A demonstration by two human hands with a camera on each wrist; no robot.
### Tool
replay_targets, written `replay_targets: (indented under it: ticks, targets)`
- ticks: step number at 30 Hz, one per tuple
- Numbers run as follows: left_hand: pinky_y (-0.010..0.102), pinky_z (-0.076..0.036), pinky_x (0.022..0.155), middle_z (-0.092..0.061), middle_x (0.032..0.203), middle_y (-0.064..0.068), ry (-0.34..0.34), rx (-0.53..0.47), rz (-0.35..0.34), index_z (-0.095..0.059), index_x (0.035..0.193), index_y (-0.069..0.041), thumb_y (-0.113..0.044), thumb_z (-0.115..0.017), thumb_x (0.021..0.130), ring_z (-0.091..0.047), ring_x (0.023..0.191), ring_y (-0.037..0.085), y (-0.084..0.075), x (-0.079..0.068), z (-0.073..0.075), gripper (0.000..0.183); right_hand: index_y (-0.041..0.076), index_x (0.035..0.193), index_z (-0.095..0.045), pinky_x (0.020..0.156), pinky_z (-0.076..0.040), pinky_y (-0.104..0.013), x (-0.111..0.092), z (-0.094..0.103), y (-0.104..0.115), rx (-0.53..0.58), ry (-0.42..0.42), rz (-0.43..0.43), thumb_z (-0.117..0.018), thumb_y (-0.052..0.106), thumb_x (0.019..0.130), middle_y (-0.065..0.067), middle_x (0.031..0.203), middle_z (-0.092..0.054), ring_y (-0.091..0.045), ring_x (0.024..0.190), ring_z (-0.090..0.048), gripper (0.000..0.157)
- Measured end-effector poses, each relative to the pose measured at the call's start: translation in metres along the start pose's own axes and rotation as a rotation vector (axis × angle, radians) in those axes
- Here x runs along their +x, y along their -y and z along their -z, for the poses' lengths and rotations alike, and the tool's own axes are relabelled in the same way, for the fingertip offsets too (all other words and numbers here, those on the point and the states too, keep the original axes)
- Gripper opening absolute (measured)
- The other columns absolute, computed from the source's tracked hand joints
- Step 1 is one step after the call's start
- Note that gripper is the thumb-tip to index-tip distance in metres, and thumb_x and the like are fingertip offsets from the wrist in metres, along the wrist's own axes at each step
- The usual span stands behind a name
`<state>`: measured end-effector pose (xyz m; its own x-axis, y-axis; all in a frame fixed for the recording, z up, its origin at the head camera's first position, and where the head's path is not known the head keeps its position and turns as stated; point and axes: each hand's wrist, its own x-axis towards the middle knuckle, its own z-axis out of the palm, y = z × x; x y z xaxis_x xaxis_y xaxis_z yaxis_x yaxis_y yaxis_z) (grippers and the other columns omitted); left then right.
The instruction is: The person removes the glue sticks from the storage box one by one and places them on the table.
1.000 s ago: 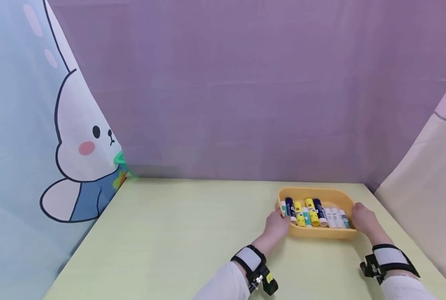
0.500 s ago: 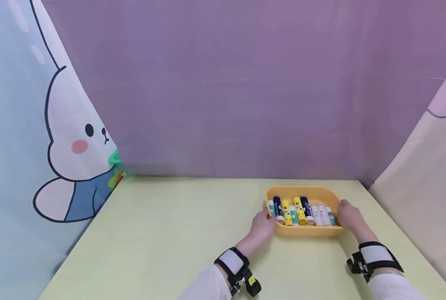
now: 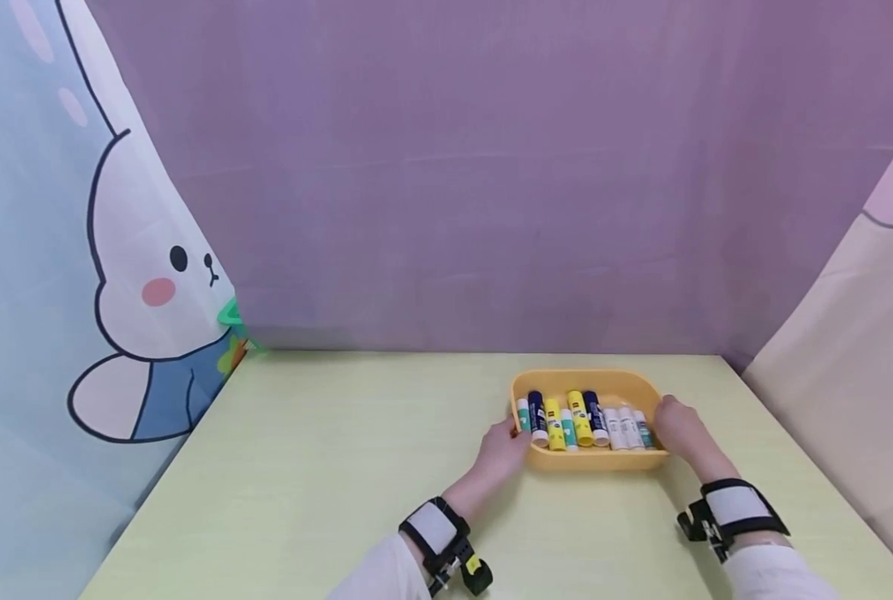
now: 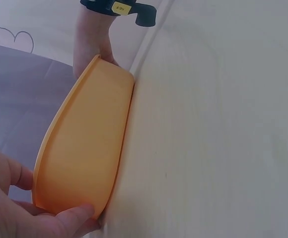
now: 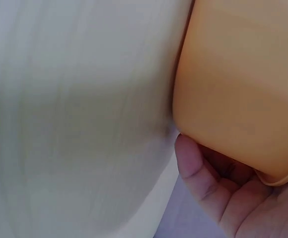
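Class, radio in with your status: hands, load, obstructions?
Left hand and right hand: fingers gripping opposite ends of yellow-orange rounded plastic tray. Yellow, navy, white and teal cylindrical tubes inside. No obstruction visible.

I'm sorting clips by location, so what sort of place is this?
Probably a makeshift recording booth: a plain purple curtain hangs behind the table, a cartoon-print curtain hangs along the left side, and wrist cameras are being worn.

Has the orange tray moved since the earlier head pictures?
Yes: the orange tray has moved to the left, away from the far right corner of the table.
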<state>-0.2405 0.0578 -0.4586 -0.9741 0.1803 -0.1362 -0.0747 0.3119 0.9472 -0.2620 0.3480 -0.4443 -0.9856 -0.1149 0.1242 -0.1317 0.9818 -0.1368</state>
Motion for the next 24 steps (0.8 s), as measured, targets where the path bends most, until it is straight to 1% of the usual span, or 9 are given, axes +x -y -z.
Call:
replay_targets:
  ticks: [2, 3, 5, 9, 10, 14, 16, 19, 24]
  targets:
    - [0.035, -0.052, 0.086, -0.059, 0.125, 0.016, 0.004, 0.001, 0.000, -0.048, 0.133, 0.000, -0.018, -0.047, 0.096, -0.060, 0.105, 0.021, 0.001, -0.001, 0.004, 0.041, -0.013, 0.073, -0.049, 0.048, -0.048, -0.039, -0.001, -0.001, 0.004, -0.098, -0.024, 0.076, -0.043, -0.005, 0.087, -0.017, 0.069, -0.044, -0.025, 0.052, -0.049, 0.018]
    - [0.034, -0.052, 0.085, -0.059, 0.125, 0.016, 0.005, 0.003, 0.001, -0.048, 0.134, 0.000, -0.018, -0.047, 0.096, -0.060, 0.105, 0.020, 0.002, -0.001, 0.005, 0.042, -0.013, 0.072, -0.049, 0.047, -0.049, -0.038, 0.000, -0.002, 0.006, -0.126, -0.025, 0.093, -0.044, -0.005, 0.086, -0.017, 0.070, -0.044, -0.024, 0.052, -0.049, 0.017]
    - [0.032, -0.053, 0.083, -0.059, 0.125, 0.016, 0.008, 0.008, 0.003, -0.047, 0.134, 0.001, -0.017, -0.047, 0.096, -0.060, 0.102, 0.019, 0.004, -0.002, 0.008, 0.042, -0.016, 0.078, -0.047, 0.048, -0.049, -0.040, 0.000, -0.003, 0.009, -0.072, -0.001, 0.050, -0.041, -0.004, 0.088, -0.018, 0.070, -0.045, -0.026, 0.053, -0.051, 0.017]
    - [0.032, -0.054, 0.080, -0.057, 0.127, 0.017, 0.012, 0.007, 0.000, -0.045, 0.136, 0.001, -0.016, -0.046, 0.096, -0.061, 0.101, 0.019, 0.006, -0.002, 0.013, 0.043, -0.024, 0.099, -0.037, 0.052, -0.050, -0.043, 0.004, -0.004, 0.013, 0.117, 0.054, -0.111, -0.030, 0.002, 0.093, -0.023, 0.071, -0.050, -0.030, 0.058, -0.055, 0.028]
    - [0.032, -0.053, 0.081, -0.057, 0.128, 0.017, 0.011, 0.008, 0.005, -0.045, 0.136, 0.001, -0.016, -0.046, 0.096, -0.060, 0.102, 0.019, 0.006, -0.002, 0.015, 0.044, -0.024, 0.102, -0.035, 0.053, -0.050, -0.043, 0.004, -0.004, 0.015, 0.146, 0.064, -0.135, -0.029, 0.004, 0.094, -0.024, 0.070, -0.050, -0.031, 0.059, -0.055, 0.030]
    - [0.036, -0.052, 0.087, -0.055, 0.130, 0.017, 0.009, 0.009, 0.013, -0.044, 0.138, 0.000, -0.017, -0.045, 0.097, -0.059, 0.110, 0.023, 0.007, -0.004, 0.019, 0.044, -0.026, 0.106, -0.033, 0.052, -0.050, -0.041, 0.005, -0.004, 0.020, 0.184, 0.085, -0.161, -0.027, 0.005, 0.095, -0.026, 0.071, -0.052, -0.030, 0.059, -0.056, 0.033]
    - [0.037, -0.051, 0.090, -0.055, 0.131, 0.017, 0.008, 0.011, 0.016, -0.044, 0.138, 0.000, -0.018, -0.044, 0.097, -0.057, 0.114, 0.023, 0.008, -0.003, 0.021, 0.044, -0.025, 0.107, -0.033, 0.051, -0.050, -0.039, 0.006, -0.004, 0.023, 0.207, 0.094, -0.170, -0.026, 0.006, 0.096, -0.026, 0.072, -0.052, -0.029, 0.059, -0.056, 0.033]
    - [0.036, -0.051, 0.089, -0.055, 0.131, 0.017, 0.005, 0.020, 0.013, -0.044, 0.138, -0.001, -0.018, -0.044, 0.098, -0.058, 0.111, 0.022, 0.008, -0.003, 0.023, 0.044, -0.024, 0.108, -0.031, 0.049, -0.049, -0.036, 0.006, -0.003, 0.026, 0.244, 0.106, -0.191, -0.025, 0.007, 0.097, -0.026, 0.073, -0.052, -0.028, 0.058, -0.056, 0.033]
    - [0.036, -0.051, 0.089, -0.055, 0.132, 0.015, -0.007, 0.045, 0.020, -0.045, 0.137, -0.002, -0.018, -0.046, 0.097, -0.058, 0.107, 0.018, 0.007, -0.004, 0.023, 0.043, -0.023, 0.108, -0.031, 0.045, -0.048, -0.033, 0.005, -0.002, 0.028, 0.256, 0.117, -0.204, -0.026, 0.007, 0.097, -0.025, 0.072, -0.051, -0.026, 0.055, -0.055, 0.032]
